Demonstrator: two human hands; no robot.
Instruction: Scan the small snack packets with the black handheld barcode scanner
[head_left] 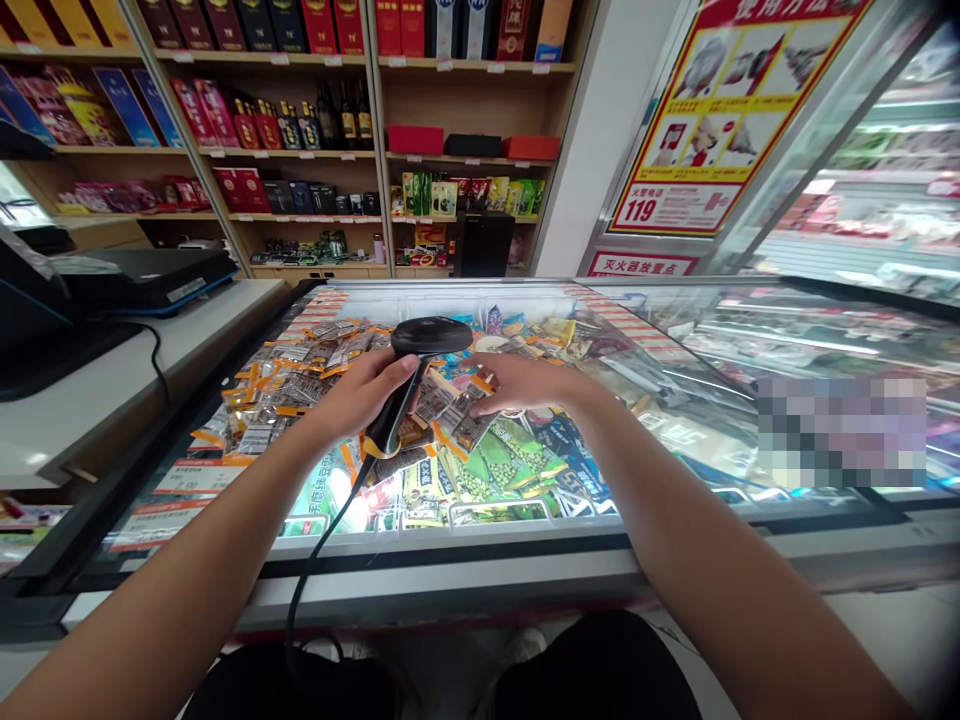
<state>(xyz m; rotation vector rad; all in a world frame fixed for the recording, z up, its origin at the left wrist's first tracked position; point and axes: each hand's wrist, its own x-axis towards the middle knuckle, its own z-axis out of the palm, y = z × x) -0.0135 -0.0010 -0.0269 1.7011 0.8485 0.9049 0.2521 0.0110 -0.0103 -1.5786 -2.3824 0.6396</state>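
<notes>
My left hand point(367, 390) is wrapped around the handle of a black barcode scanner point(431, 334), thumb just under its head. A cable runs from the handle down toward my legs. To the right, my right hand point(529, 383) has its fingers curled at the edge of a clear snack packet point(463, 422) with orange ends, which sits just below the scanner head. Some of those fingertips are hard to make out. Beneath both hands, a glass-topped chest freezer point(525, 545) displays many similar orange-ended packets point(300, 375) and green packages point(510, 460).
On the left, a counter point(37, 430) carries a black scale-like device point(142, 275). Shelves point(300, 155) of boxes and bottles stand behind the freezer. A sliding glass lid point(705, 400) covers its right part. A red-and-yellow poster point(720, 120) hangs at the back right.
</notes>
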